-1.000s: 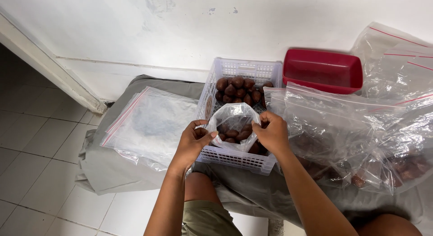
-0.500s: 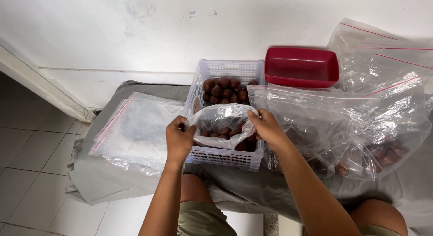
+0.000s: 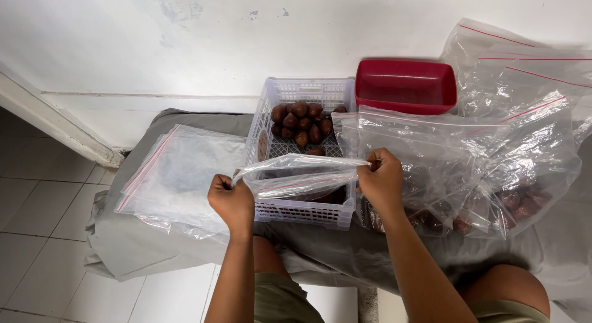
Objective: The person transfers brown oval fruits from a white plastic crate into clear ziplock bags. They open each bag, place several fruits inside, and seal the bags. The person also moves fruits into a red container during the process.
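At 9 o'clock, a stack of flat clear bags (image 3: 179,175) with red strips lies on the grey cloth (image 3: 117,249); bare cloth and floor tiles (image 3: 37,236) give free room there. The left hand (image 3: 232,202) has a clenched grip, pinching the left end of the small clear bag (image 3: 302,175). This bag is stretched flat over the front half of the white basket (image 3: 302,212), and what is inside it is hard to make out through the folds. Brown scaly fruits (image 3: 302,122) fill the back of the basket at 12 o'clock. The right hand (image 3: 382,181) pinches the bag's right end. A red tub (image 3: 405,85) stands at 1 o'clock against the wall. At 3 o'clock, large crumpled bags (image 3: 493,150) blur the dark fruits inside and run past the picture's edge.
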